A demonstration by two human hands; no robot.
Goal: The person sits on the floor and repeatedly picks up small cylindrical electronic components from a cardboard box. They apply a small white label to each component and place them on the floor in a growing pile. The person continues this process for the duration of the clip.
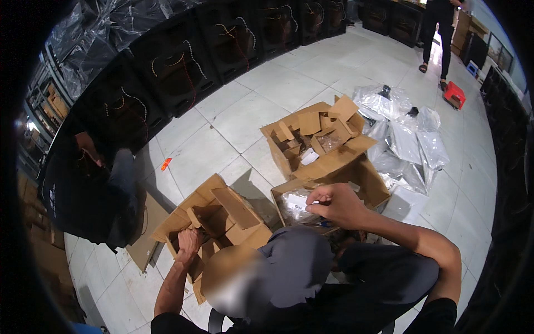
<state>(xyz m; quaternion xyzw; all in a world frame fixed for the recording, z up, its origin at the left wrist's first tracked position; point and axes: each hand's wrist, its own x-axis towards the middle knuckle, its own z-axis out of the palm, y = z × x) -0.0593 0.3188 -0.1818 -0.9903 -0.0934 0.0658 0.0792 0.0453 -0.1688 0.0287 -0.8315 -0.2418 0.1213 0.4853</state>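
My left hand [190, 242] reaches down into the open cardboard box [243, 214] on the left, its fingers curled against dark contents; what they grip is hidden. My right hand [337, 206] is over another open cardboard box [374, 177], to the right of the first. Its thumb and fingers are pinched together at the edge of a clear plastic bag [298, 202] with a white label. Behind that, a third cardboard box [276, 146] holds torn cardboard pieces, clear plastic and a white card.
Clear plastic bags [405, 139] lie piled on the tiled floor at right. Black speaker cabinets [172, 72] with loose wires line the far left. A person in black [89, 189] crouches at left; another [439, 33] stands far right near a red object [454, 96]. A grey rounded shape [297, 261] fills the lower middle.
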